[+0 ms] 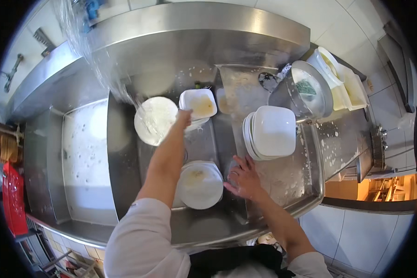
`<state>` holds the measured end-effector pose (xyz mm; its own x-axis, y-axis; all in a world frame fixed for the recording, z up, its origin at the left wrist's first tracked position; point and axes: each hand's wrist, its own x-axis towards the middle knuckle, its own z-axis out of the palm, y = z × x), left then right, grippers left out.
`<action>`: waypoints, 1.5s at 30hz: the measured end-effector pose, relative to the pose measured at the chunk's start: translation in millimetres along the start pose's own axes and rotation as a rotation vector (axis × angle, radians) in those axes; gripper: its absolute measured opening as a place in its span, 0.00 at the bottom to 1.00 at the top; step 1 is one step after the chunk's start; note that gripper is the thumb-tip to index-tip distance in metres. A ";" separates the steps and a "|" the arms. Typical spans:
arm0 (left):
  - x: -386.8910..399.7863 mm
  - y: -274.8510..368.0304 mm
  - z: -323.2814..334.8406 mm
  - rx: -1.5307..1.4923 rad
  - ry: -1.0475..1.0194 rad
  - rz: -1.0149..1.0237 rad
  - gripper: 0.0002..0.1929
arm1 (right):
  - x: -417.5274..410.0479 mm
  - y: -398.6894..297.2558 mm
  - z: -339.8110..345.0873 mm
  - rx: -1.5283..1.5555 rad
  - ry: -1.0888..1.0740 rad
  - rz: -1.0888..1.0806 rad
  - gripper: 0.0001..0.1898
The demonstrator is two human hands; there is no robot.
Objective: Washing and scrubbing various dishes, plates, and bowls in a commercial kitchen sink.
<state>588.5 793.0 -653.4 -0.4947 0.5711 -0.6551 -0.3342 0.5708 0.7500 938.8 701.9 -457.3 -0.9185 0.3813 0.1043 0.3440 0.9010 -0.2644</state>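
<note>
My left hand [184, 118] reaches to the near left edge of a stack of square white bowls [202, 104] in the sink; the top bowl has yellowish residue. The hand is blurred, so its grip is unclear. Left of it a round white plate [154, 120] lies under water streaming from above. My right hand [243, 177], fingers spread and holding nothing, is over the rim between sink and drainboard. Beside it in the sink is a stained round white plate [199, 186] on other dishes. Above this hand, a stack of square white plates [274, 131] stands on the drainboard.
A metal pot [311, 92] with a green scouring pad [305, 87] stands at the back right, by white plastic containers [347, 87] and a dark utensil [268, 81]. A second sink basin [87, 160] holds whitish water on the left. A red bin [13, 198] is at the far left.
</note>
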 end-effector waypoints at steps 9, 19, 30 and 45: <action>-32.1 36.6 106.8 0.362 0.588 0.416 0.30 | -5.7 29.2 0.7 0.050 -0.011 0.081 0.16; -34.6 41.5 -8.5 -0.327 -0.063 0.214 0.19 | -15.5 21.4 -2.1 0.024 -0.004 0.076 0.16; -106.2 34.8 -115.5 0.522 -0.118 -0.168 0.19 | 101.9 -24.9 112.3 0.910 0.155 0.756 0.17; -211.6 26.2 -93.0 -0.228 -0.547 0.102 0.32 | 123.1 -44.3 134.2 1.703 0.507 1.158 0.16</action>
<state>609.8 632.2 -486.6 -0.0687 0.8718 -0.4850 -0.5002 0.3906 0.7728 784.4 681.2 -561.5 -0.2511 0.7617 -0.5974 -0.1631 -0.6416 -0.7495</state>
